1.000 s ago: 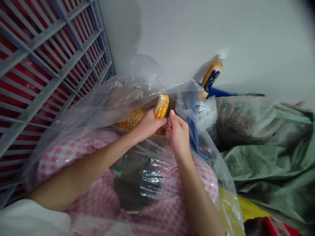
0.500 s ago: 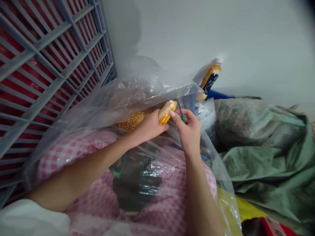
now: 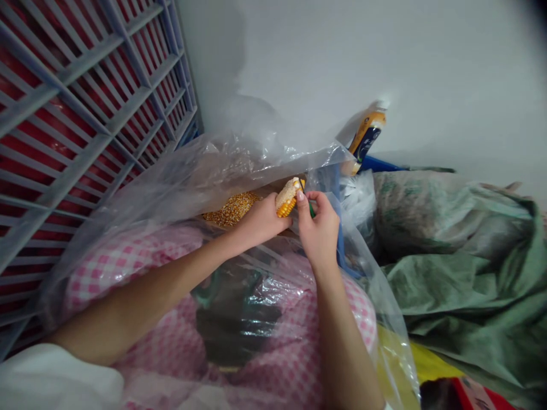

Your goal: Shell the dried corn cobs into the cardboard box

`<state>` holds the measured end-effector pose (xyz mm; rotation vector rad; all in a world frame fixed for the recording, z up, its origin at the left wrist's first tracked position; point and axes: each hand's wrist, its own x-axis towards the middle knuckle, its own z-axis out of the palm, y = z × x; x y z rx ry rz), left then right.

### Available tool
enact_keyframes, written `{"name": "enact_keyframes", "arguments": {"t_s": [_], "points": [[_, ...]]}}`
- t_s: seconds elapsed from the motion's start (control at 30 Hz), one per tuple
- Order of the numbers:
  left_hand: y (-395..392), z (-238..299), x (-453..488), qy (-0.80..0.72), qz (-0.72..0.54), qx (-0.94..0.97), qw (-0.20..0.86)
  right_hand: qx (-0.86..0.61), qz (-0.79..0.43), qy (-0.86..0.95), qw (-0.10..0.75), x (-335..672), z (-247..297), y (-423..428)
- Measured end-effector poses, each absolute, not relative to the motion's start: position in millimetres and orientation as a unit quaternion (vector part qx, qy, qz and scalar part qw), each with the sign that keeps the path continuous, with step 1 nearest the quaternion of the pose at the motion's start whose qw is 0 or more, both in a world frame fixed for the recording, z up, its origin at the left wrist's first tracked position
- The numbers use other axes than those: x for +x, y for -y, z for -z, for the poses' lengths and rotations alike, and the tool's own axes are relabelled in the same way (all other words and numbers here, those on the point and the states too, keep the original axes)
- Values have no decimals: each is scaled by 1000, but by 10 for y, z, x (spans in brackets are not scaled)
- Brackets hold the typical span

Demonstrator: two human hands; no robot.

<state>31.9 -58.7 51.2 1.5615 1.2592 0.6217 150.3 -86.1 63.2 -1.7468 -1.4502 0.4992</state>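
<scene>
My left hand [image 3: 260, 219] is closed round a partly stripped corn cob [image 3: 287, 196], holding it tilted over a pile of loose yellow kernels [image 3: 231, 208]. Bare pale cob shows along its upper side, and yellow kernels remain at the lower end. My right hand [image 3: 318, 228] is closed on a thin green-handled tool [image 3: 311, 208], its tip pressed against the cob, thumb touching the kernels. A clear plastic sheet [image 3: 205, 171] lies over my lap and around the kernel pile.
A grey plastic crate grid [image 3: 85, 108] stands at the left with red behind it. A bottle with an orange label [image 3: 366, 135] leans by the white wall. Crumpled green sacks [image 3: 461, 245] fill the right side. Pink checked cloth [image 3: 171, 336] lies under the plastic.
The cob has tilted from nearly upright to lying slantwise. My right hand moved out to the right, showed the green-handled tool, then came back against the cob.
</scene>
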Motion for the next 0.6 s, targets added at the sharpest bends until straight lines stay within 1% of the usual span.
{"name": "enact_keyframes", "arguments": {"t_s": [0.13,0.23,0.37,0.5,0.6], "points": [[585,-519,299,-535,-244,672,451,-678,-232,571,401,1574,-660,853],[582,-520,294,-549,-227,672,441,-675,-232,588,381,1624,-679,853],[586,-529,298,-555,-222,676,431,-663,-226,605,377,1654,-684,855],[592,-506,308,-550,-231,666,448,-666,-218,611,368,1645,-677,857],[590,-462,319,-544,-252,638,484,-670,-205,614,362,1622,-671,864]]}}
